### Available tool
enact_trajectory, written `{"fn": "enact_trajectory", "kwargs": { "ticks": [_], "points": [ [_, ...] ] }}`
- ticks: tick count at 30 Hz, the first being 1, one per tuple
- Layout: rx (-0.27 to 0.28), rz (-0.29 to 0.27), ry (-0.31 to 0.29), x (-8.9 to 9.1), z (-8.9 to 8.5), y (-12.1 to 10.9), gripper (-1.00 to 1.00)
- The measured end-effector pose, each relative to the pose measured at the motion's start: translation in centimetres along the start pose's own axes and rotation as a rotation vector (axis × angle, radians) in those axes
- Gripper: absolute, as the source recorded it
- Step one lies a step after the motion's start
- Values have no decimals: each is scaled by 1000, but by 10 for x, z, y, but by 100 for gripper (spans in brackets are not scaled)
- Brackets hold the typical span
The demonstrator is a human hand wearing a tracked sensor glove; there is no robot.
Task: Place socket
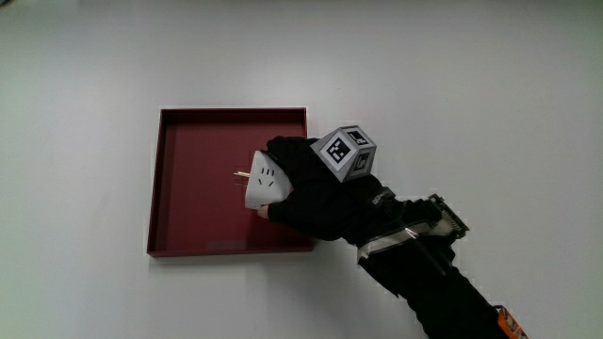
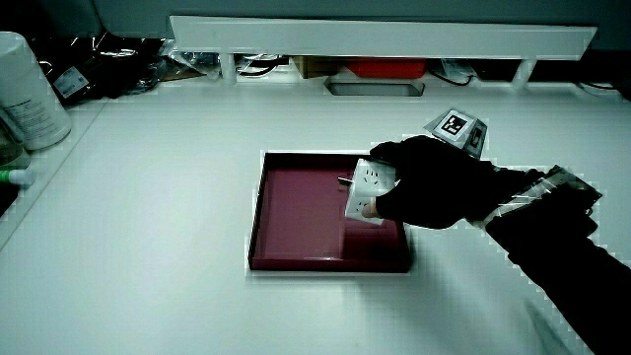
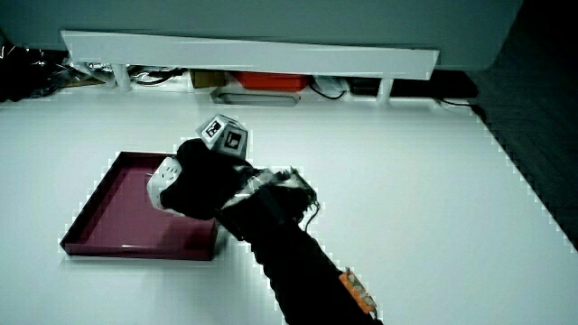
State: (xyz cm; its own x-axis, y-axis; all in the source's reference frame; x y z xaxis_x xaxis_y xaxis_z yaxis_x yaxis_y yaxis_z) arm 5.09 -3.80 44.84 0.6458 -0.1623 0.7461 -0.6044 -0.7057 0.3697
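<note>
A white socket with small slots on its face and metal prongs sticking out is gripped by the gloved hand over the dark red tray. In both side views the socket is held just above the tray floor, tilted, near the tray's wall closest to the forearm. The hand wraps the socket's back, fingers curled round it. The patterned cube sits on the back of the hand. The tray holds nothing else.
A low white partition runs along the table's edge farthest from the person, with a red box and cables under it. A white canister stands at the table's edge in a side view.
</note>
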Motion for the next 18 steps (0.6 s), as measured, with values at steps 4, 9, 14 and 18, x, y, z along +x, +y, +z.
{"fn": "enact_trajectory", "kwargs": {
  "ticks": [4, 9, 14, 18],
  "points": [
    [-18, 5, 6, -2, -9, 6, 0],
    [-42, -17, 24, 5, -22, 15, 0],
    [-49, -36, 36, 12, -34, 23, 0],
    [-61, -62, 44, 17, -40, 25, 0]
  ]
}}
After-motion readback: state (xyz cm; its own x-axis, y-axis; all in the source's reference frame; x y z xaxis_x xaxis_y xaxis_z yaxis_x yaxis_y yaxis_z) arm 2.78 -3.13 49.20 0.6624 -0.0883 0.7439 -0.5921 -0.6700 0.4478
